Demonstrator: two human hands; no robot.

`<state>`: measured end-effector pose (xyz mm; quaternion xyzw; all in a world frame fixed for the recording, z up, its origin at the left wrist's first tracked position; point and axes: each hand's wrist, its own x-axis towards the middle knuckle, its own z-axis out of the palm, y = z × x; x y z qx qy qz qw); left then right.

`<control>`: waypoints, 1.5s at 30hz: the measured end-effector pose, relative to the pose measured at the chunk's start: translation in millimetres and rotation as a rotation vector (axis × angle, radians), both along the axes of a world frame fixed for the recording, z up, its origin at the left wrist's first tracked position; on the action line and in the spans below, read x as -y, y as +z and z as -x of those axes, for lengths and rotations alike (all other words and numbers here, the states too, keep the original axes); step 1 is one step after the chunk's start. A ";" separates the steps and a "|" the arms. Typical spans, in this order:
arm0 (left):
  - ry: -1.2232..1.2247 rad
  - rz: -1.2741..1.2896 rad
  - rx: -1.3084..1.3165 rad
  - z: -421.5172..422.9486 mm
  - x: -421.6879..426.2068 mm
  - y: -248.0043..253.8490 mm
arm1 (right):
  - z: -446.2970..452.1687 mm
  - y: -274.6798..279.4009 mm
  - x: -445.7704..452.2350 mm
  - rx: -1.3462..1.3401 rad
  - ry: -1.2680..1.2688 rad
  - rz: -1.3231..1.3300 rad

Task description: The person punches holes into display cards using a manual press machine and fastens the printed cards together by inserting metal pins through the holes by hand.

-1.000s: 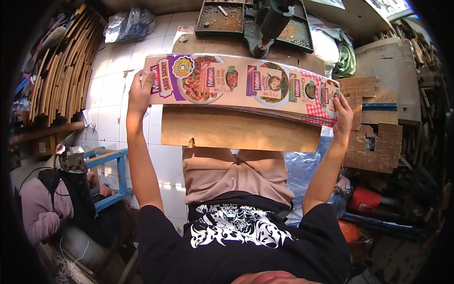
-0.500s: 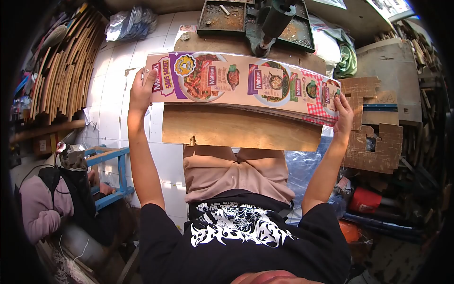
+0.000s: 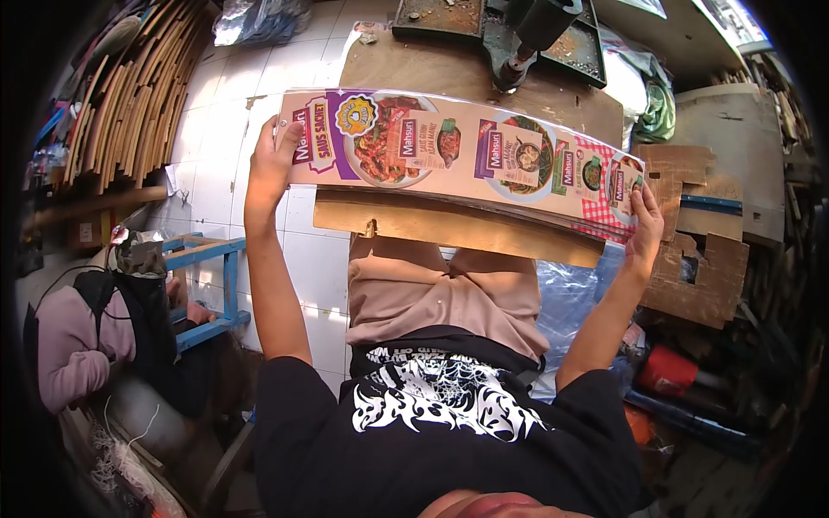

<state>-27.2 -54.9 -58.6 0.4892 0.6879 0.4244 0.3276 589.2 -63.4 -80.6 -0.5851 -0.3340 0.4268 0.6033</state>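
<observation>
A long stack of printed panels [image 3: 462,173], with food pictures and "Mahsuri" lettering on top, spans the space between my hands. My left hand [image 3: 271,168] is closed on its left end, thumb on the upper face. At the right end my right hand [image 3: 646,231] grips the stack by its edge, fingers partly hidden underneath. Several layers show along the near right edge. Below the stack is a wooden board [image 3: 458,231] over my lap, partly covered by the panels. Whether the stack rests on the board I cannot tell.
Beyond the stack stands a dark machine [image 3: 518,65] with debris-filled trays [image 3: 579,56] on a wooden top [image 3: 380,65]. Cut brown boards [image 3: 699,276] lie at right. A blue frame [image 3: 231,281] and upright wooden slats [image 3: 138,112] are at left. Someone in a pink sleeve [image 3: 73,371] sits lower left.
The stack has come slightly closer to my body and covers more of the wooden board. Both hands keep their hold on its ends. The whole view has shifted a little.
</observation>
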 end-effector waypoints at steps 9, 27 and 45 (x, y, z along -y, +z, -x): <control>0.014 0.015 0.081 -5.0 6.8 3.0 | 3.3 6.7 6.7 0.053 0.007 0.045; 0.032 0.095 0.067 -12.1 11.8 17.4 | 2.3 7.7 11.4 0.051 0.008 0.056; 0.203 -0.064 -0.585 -32.0 48.3 35.9 | 22.4 9.8 15.4 0.360 -0.155 0.089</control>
